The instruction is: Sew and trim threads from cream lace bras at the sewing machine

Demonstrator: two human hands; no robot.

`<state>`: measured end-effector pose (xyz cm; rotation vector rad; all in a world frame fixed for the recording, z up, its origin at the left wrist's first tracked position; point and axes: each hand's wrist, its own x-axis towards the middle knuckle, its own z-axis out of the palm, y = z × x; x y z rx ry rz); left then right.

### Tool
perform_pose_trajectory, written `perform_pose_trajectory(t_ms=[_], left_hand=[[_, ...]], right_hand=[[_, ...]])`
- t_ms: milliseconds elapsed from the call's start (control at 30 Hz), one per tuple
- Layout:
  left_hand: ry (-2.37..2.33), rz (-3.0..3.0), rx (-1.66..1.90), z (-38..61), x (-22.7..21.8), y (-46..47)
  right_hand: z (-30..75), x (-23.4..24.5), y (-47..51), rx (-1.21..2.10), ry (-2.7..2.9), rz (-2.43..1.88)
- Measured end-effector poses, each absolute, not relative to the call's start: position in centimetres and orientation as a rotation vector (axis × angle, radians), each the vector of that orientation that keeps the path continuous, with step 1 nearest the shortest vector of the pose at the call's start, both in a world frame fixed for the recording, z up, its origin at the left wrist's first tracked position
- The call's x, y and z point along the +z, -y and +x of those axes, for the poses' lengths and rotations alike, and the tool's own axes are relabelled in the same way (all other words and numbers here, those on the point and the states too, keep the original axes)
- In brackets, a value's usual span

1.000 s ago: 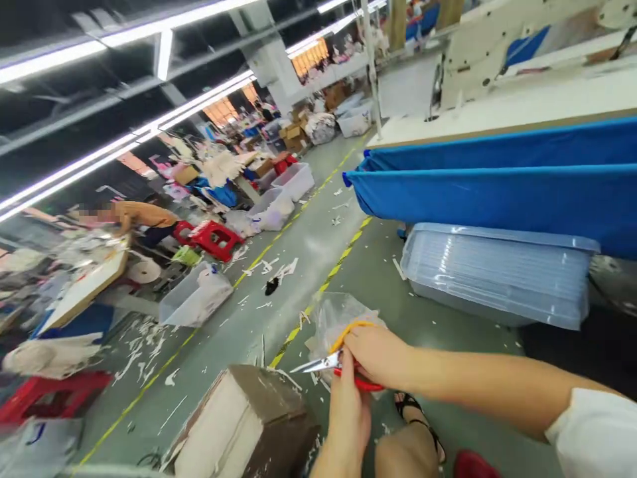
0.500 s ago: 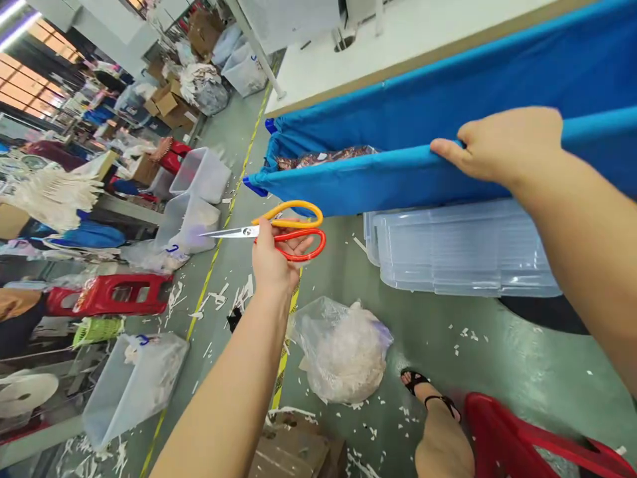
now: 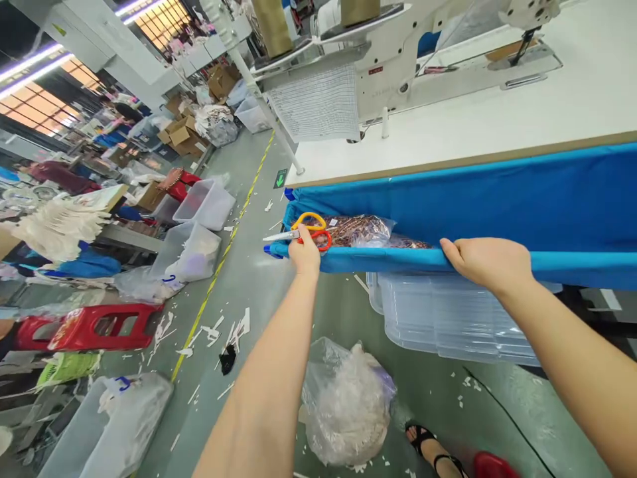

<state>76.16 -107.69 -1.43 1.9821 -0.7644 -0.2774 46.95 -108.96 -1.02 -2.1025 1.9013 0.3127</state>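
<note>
Scissors point(image 3: 297, 234) sit clenched in left hand point(image 3: 305, 255) while right hand point(image 3: 490, 264) grasps blue fabric rim point(image 3: 388, 261).

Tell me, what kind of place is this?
Most likely a clothing factory's sewing floor. An industrial sewing machine stands on a white table, the left hand holds scissors over a blue cloth trough whose edge the right hand grips, and plastic bins line a floor littered with white scraps.
</note>
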Motion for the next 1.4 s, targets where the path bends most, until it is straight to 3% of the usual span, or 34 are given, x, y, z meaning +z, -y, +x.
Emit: perform_pose_trajectory(t_ms=[167,367,467,1033,1233,1400], left_hand=[[0.953,2.231,-0.07,75.8,-3.2,108.2],[1.349,2.112,0.19,76.6,-4.9,108.3],[1.41,2.041,0.256,77.1,-5.3,108.3],[1.492,2.217,0.089,76.8,-4.1,107.5],[0.968,2.024,-0.42,76.2,-3.2,107.7],[0.615,1.91,-0.555,76.3,-0.7,106.6]], right_hand=[[47.0,-2.3,108.7,0.202,-1.93,-2.273],[46.6,-5.0,108.4,-0.443,-1.989,-2.679],[46.6,-5.1,108.5,-0.597,-1.942,-2.803],[46.7,-5.4,109.4,-0.833,-1.781,-2.952],[46.6,-5.4,109.2,-0.89,-1.749,-3.015],[46.0,-4.7,108.6,-0.539,-1.858,-2.765]])
